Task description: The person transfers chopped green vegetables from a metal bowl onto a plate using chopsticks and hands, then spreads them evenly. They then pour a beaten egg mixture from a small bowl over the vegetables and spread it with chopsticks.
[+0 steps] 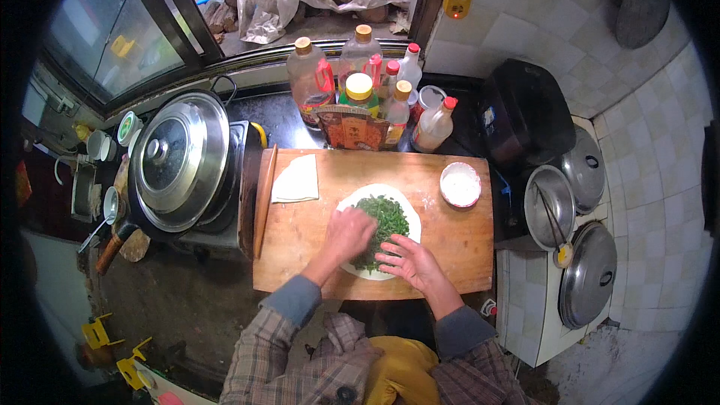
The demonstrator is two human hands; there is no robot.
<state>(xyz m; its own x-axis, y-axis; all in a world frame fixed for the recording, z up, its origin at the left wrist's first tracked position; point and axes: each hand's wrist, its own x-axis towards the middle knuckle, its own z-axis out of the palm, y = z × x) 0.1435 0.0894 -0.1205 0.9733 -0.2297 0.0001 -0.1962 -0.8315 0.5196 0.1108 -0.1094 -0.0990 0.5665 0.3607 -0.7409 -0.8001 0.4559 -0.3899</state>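
Note:
A thin round of white dough (414, 225) lies flat on a wooden board (455, 259). Chopped green leaves (388, 215) cover most of it, leaving a bare rim. Over the left part of the greens is my left hand (351, 234), blurred, its fingers curled downward; whether anything is inside is hidden. My right hand (413, 264) hovers at the lower right edge of the round, palm turned inward, fingers apart and holding nothing. A folded white sheet (296, 181), perhaps dough, rests at the board's upper left. Beside it lies a wooden rolling pin (265, 202) along the left edge.
A bowl of white powder (460, 184) stands at the board's upper right. Several bottles (363, 62) and a printed packet (351, 126) line the back. Left is a lidded wok (180, 160) on a stove; right, a metal pot (548, 208) with tongs or sticks and metal lids (588, 275).

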